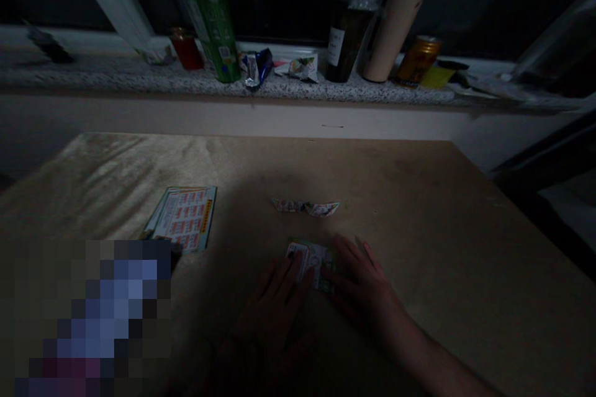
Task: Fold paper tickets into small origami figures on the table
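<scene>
A small printed paper sheet lies on the table in front of me, between both hands. My left hand rests on its left part, fingers stretched out and lying flat. At its right edge is my right hand, with the fingers extended and apart and some fingertips touching the sheet. Just beyond the sheet lies a folded strip of printed paper, pinched at its middle. The scene is dark, and shadow covers much of my left hand.
On the left of the table sits a stack of printed sheets. A pixelated patch hides the lower left corner. Along the granite windowsill stand a green bottle, a red jar, a dark cup, a cardboard tube and an orange can.
</scene>
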Motion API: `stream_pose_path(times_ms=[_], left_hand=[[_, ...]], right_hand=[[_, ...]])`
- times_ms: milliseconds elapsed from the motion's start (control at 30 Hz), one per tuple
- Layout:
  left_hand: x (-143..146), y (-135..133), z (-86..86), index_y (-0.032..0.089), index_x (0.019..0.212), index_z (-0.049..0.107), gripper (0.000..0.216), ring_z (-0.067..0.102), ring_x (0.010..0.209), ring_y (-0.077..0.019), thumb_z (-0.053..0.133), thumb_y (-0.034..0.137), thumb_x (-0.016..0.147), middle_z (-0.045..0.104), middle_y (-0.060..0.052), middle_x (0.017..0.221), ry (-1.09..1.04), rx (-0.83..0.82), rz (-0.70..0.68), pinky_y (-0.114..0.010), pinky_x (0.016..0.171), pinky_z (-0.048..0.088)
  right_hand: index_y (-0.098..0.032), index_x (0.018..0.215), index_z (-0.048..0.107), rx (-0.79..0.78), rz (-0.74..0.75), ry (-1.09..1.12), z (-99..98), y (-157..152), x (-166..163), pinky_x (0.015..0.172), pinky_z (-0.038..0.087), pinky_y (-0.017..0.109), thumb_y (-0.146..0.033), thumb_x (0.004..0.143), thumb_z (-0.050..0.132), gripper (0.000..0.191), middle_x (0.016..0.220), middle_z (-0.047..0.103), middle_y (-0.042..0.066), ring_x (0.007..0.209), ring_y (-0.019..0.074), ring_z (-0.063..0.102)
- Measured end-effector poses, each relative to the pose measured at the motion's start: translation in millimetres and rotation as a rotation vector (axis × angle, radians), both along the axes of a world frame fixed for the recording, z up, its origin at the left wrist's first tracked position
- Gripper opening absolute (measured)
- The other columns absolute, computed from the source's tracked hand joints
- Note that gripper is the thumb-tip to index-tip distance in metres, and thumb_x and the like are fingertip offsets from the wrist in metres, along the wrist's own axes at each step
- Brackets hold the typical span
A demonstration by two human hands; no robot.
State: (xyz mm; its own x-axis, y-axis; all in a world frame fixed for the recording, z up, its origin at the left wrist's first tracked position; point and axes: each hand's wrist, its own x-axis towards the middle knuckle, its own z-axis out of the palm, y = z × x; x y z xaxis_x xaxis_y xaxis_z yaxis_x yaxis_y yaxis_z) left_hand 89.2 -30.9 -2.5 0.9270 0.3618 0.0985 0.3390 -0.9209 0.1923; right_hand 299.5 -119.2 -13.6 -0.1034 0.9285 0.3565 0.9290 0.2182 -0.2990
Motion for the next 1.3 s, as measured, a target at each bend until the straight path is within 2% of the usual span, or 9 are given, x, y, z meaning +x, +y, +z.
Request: stream_pose_path(times_ms=[167, 267, 367, 533, 733, 867, 1000, 1167, 1300], left_hand=[[1, -2, -1.1, 0.014, 0.146, 0.019, 0.076, 0.02, 0.137, -0.0305, 0.05, 0.049, 0.085, 0.02, -0.013, 0.151, 0.002, 0.036, -0.001, -0.047, 0.109, 0.016], [1, -9, -3.7, 0.01, 0.145, 0.022, 0.075, 0.023, 0.136, -0.0292, 0.05, 0.047, 0.086, 0.027, -0.013, 0.149, -0.038, 0.078, 0.05, -0.045, 0.11, 0.016], [1, -16, -5.5, 0.009, 0.146, 0.017, 0.079, 0.024, 0.136, -0.0269, 0.052, 0.043, 0.084, 0.026, -0.012, 0.149, -0.047, 0.039, 0.074, -0.04, 0.109, 0.021], [0, -18, -4.0, 0.009, 0.146, 0.013, 0.085, 0.027, 0.134, -0.0284, 0.055, 0.047, 0.082, 0.027, -0.013, 0.149, -0.051, -0.016, 0.087, -0.039, 0.106, 0.029], [1, -15, -2.4, 0.009, 0.146, 0.011, 0.089, 0.03, 0.133, -0.0295, 0.057, 0.047, 0.081, 0.028, -0.015, 0.148, -0.065, -0.019, 0.064, -0.041, 0.105, 0.031], [0, -15, -2.5, 0.011, 0.146, 0.011, 0.087, 0.03, 0.133, -0.0292, 0.057, 0.044, 0.081, 0.028, -0.014, 0.148, -0.066, -0.032, 0.076, -0.041, 0.104, 0.033], [0, -16, -0.5, 0.009, 0.146, 0.013, 0.088, 0.033, 0.131, -0.0305, 0.059, 0.044, 0.079, 0.032, -0.016, 0.146, -0.073, -0.051, 0.075, -0.042, 0.102, 0.036], [-1, -18, -0.2, 0.007, 0.145, 0.012, 0.088, 0.034, 0.131, -0.0314, 0.058, 0.044, 0.08, 0.033, -0.019, 0.145, -0.08, -0.026, 0.078, -0.042, 0.101, 0.037], [-1, -18, -0.5, 0.008, 0.146, 0.006, 0.091, 0.034, 0.131, -0.0319, 0.057, 0.045, 0.081, 0.032, -0.019, 0.145, -0.091, -0.037, 0.082, -0.043, 0.101, 0.037]], right_hand=[[-0.025, 0.122, 0.058, -0.105, 0.089, 0.005, 6.5, 2, 6, 0.105, 0.026, 0.061, -0.017, 0.085, 0.055, 0.037, 0.131, 0.054, 0.008, 0.129, 0.0269, 0.039], [-0.026, 0.124, 0.056, -0.141, 0.105, 0.011, 10.6, 2, 7, 0.105, 0.024, 0.061, -0.019, 0.086, 0.055, 0.038, 0.131, 0.055, 0.007, 0.128, 0.0265, 0.041], [-0.028, 0.121, 0.057, -0.144, 0.105, 0.009, 13.6, 3, 8, 0.106, 0.022, 0.062, -0.02, 0.086, 0.056, 0.036, 0.129, 0.056, 0.006, 0.127, 0.0264, 0.042], [-0.028, 0.116, 0.06, -0.169, 0.121, 0.027, 19.7, 7, 10, 0.106, 0.021, 0.062, -0.024, 0.087, 0.058, 0.03, 0.125, 0.058, 0.005, 0.124, 0.0262, 0.045], [-0.026, 0.113, 0.059, -0.149, 0.133, 0.105, 31.0, 21, 10, 0.109, 0.017, 0.057, -0.026, 0.086, 0.058, 0.026, 0.108, 0.063, 0.004, 0.115, 0.0227, 0.051], [-0.021, 0.092, 0.06, -0.116, 0.084, 0.126, 25.7, 37, 5, 0.108, 0.021, 0.053, -0.028, 0.086, 0.058, 0.009, 0.091, 0.06, 0.003, 0.095, 0.0194, 0.058], [-0.019, 0.078, 0.055, -0.072, 0.022, 0.075, 14.3, 51, -1, 0.104, 0.03, 0.047, -0.031, 0.086, 0.058, 0.014, 0.082, 0.056, 0.002, 0.086, 0.0187, 0.055], [-0.019, 0.073, 0.057, -0.05, -0.033, -0.062, 8.5, 59, -7, 0.098, 0.035, 0.043, -0.031, 0.087, 0.056, 0.019, 0.081, 0.055, 0.004, 0.088, 0.0215, 0.052], [-0.019, 0.075, 0.06, -0.06, -0.055, -0.14, 6.4, 58, -11, 0.094, 0.036, 0.043, -0.028, 0.09, 0.051, 0.019, 0.08, 0.056, 0.005, 0.088, 0.022, 0.051]])
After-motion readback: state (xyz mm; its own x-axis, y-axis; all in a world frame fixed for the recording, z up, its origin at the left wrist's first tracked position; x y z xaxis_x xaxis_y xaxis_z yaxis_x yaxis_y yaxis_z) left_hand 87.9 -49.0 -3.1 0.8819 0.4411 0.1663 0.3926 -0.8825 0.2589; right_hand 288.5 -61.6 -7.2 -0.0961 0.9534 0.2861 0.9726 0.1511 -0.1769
